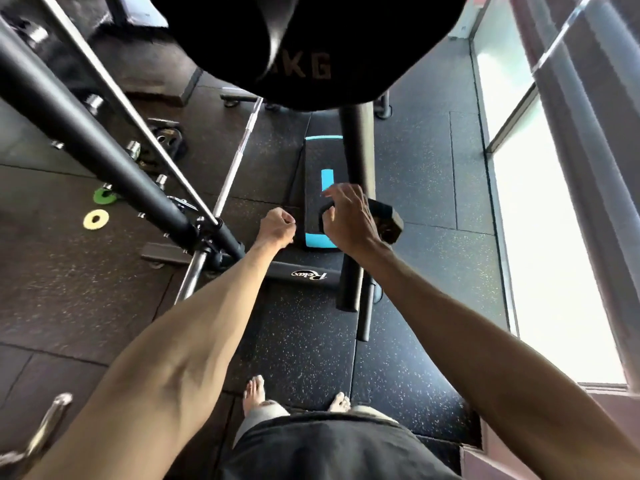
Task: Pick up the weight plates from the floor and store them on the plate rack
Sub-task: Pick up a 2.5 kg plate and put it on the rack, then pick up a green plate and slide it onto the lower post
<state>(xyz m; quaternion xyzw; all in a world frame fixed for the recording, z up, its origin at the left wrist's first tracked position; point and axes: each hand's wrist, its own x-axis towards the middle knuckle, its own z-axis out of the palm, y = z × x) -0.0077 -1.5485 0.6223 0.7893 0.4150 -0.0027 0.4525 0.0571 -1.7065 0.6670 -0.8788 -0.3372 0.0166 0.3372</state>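
A: While the left hand (277, 227) was curled on nothing, where was the plate (311, 64)?
B: Top of view, close up, lettered face toward the camera. Right hand (349, 216) hung loose-fingered above the bench (317, 157).

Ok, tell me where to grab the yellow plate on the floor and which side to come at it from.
Take the yellow plate by its outer rim, hooking a finger through the centre hole if the rim won't lift. It lies flat on the floor mat, so reach straight down onto its near side. The angled black frame bar runs just beyond it.
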